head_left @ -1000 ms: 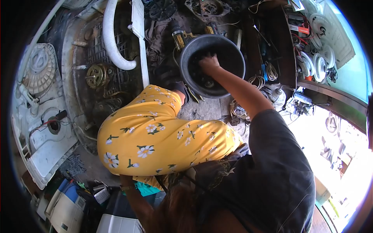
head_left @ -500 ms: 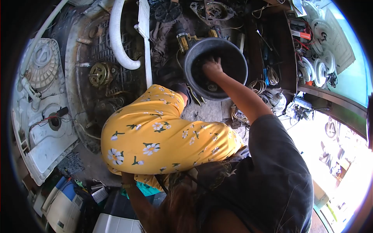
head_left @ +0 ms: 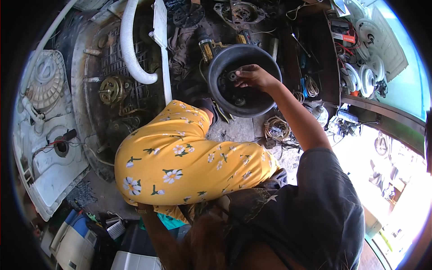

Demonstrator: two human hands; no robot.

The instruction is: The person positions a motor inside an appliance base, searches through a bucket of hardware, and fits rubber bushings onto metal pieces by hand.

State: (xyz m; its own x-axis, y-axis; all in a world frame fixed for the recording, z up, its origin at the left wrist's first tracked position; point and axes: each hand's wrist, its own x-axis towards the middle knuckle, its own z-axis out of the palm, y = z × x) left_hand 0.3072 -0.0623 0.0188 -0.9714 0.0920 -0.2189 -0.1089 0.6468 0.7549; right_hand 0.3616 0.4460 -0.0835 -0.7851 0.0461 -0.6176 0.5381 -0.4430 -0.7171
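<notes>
A small round metal part with a hole in its middle (head_left: 232, 76), like a bearing or small gear, is pinched between the thumb and fingers of my right hand (head_left: 254, 77). My right hand is closed and held over a dark plastic bucket (head_left: 248, 53). Several dark round metal parts lie at the bottom, among them one against the near wall (head_left: 240, 101); their exact kinds are hard to make out. My left hand is hidden beside my bent leg in yellow flowered trousers (head_left: 193, 166); only the left forearm (head_left: 158, 231) and wrist show.
Two yellow-and-black power drills (head_left: 206, 48) stand by the bucket's far side. To the left lies a rusty machine base with a motor (head_left: 111, 90) and a ribbed white hose (head_left: 130, 49). Coiled wires (head_left: 276, 128) sit at the right, near a shelf of white pulleys (head_left: 366, 81).
My right hand has risen from the bottom of the bucket, where it was reaching among the parts. It now shows the small round metal part in its fingers.
</notes>
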